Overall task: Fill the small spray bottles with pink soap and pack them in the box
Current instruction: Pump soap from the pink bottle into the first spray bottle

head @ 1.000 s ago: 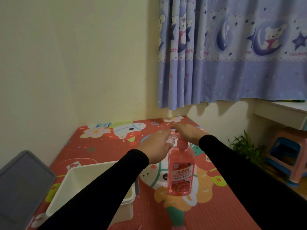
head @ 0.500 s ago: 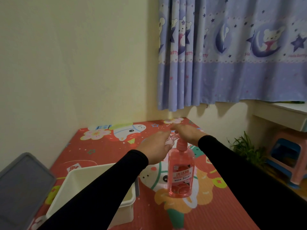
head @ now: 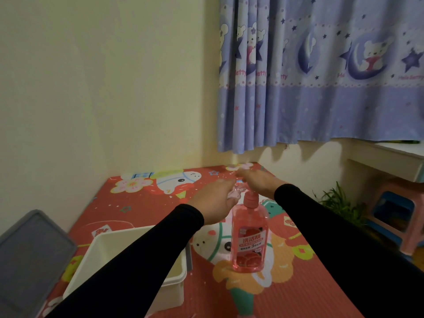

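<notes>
A tall pump bottle of pink soap (head: 249,239) stands upright on the red cartoon mat. My right hand (head: 257,182) rests palm down on its pump head. My left hand (head: 215,200) holds a small clear spray bottle (head: 235,194) close to the pump's left side; the hand hides most of it. A white plastic box (head: 169,285) sits at the lower left, partly covered by my left forearm; its inside is mostly hidden.
A grey lid (head: 29,255) leans at the far left against the cream wall. The red mat (head: 286,283) ends at the wall behind. To the right are a green plant (head: 337,203), a pink and blue stool (head: 399,216) and a white desk (head: 387,157) under the blue curtain.
Both hands stay at the pump head with the small bottle. Only the view has shifted slightly.
</notes>
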A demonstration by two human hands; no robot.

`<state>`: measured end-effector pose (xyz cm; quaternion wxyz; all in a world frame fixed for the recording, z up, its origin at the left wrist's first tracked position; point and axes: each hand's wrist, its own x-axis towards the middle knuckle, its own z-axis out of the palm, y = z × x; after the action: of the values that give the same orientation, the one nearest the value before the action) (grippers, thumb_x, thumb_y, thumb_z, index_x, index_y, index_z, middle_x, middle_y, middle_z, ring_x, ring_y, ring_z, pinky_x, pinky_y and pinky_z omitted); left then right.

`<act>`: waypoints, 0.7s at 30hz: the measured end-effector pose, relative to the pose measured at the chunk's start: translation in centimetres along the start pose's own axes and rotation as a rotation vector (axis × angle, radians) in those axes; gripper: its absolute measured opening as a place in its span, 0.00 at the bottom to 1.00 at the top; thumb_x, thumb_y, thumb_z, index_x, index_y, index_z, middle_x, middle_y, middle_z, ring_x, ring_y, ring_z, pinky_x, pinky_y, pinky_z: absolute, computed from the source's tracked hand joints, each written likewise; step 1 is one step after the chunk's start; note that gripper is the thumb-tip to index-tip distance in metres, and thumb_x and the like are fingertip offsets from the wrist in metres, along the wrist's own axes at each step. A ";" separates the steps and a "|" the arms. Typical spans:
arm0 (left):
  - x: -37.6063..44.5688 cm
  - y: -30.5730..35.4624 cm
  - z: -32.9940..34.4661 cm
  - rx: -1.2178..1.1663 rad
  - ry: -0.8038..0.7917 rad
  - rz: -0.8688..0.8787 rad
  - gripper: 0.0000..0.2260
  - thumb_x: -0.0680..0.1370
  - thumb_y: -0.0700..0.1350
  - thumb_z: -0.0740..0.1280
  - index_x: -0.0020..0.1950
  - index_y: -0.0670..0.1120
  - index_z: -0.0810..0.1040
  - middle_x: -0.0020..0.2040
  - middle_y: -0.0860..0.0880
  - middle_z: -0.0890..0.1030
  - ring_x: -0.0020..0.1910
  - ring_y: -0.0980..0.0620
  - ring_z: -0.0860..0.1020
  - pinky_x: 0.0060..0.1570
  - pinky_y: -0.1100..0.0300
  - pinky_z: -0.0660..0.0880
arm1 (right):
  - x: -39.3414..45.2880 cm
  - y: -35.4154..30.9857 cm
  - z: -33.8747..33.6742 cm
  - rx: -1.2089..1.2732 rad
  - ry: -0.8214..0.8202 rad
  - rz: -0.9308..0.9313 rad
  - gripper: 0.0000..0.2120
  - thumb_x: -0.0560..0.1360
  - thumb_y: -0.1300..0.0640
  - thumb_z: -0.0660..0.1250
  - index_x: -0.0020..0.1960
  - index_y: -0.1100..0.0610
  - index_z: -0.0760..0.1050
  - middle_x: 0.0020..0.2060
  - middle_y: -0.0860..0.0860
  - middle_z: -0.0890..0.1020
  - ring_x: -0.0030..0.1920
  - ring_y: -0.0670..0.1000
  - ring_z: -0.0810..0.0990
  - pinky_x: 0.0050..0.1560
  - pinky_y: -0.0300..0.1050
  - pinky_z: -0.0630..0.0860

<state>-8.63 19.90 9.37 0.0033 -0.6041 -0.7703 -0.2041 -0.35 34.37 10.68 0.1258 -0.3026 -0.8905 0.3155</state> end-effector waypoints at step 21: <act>-0.5 -0.6 0.9 0.004 -0.042 -0.013 0.22 0.82 0.51 0.58 0.75 0.48 0.62 0.69 0.46 0.70 0.67 0.46 0.69 0.64 0.53 0.68 | -0.6 0.0 0.6 -0.201 -0.046 0.008 0.19 0.82 0.63 0.52 0.72 0.61 0.66 0.69 0.62 0.70 0.69 0.59 0.70 0.67 0.49 0.66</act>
<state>-8.83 19.63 8.27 -0.0130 -0.6032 -0.7746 -0.1897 -0.10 33.75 10.21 0.0731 -0.3099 -0.9192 0.2317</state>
